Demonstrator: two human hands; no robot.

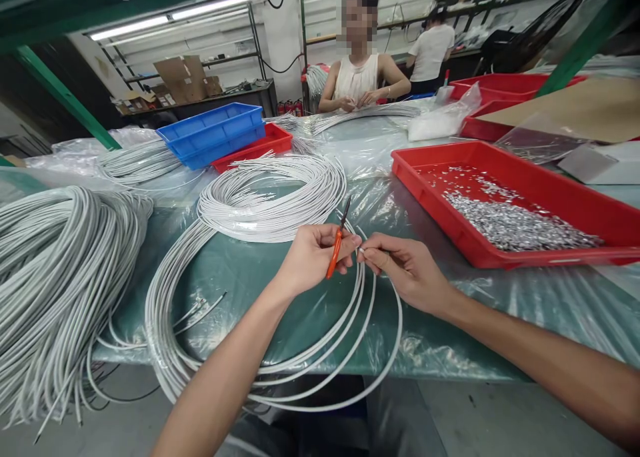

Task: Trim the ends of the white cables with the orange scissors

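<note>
The left hand point(320, 254) was closed around a pair of orange-handled snips point(334, 256), blades pointing up and away from the near edge of the worktop point(250, 264). The right hand point(407, 270) was pinched on the end of a pale cable point(400, 330), its fingertips just beside those of the left. That cable curved down past the near edge, alongside a loose coil point(163, 290) that also overhung this edge. A tighter white coil point(280, 210) lay beyond the left hand, towards the far edge. A thick grey bundle point(65, 270) drooped over the near edge at the left corner. Towards the right edge stood a red tray point(445, 234) holding small shiny pieces point(515, 220).
</note>
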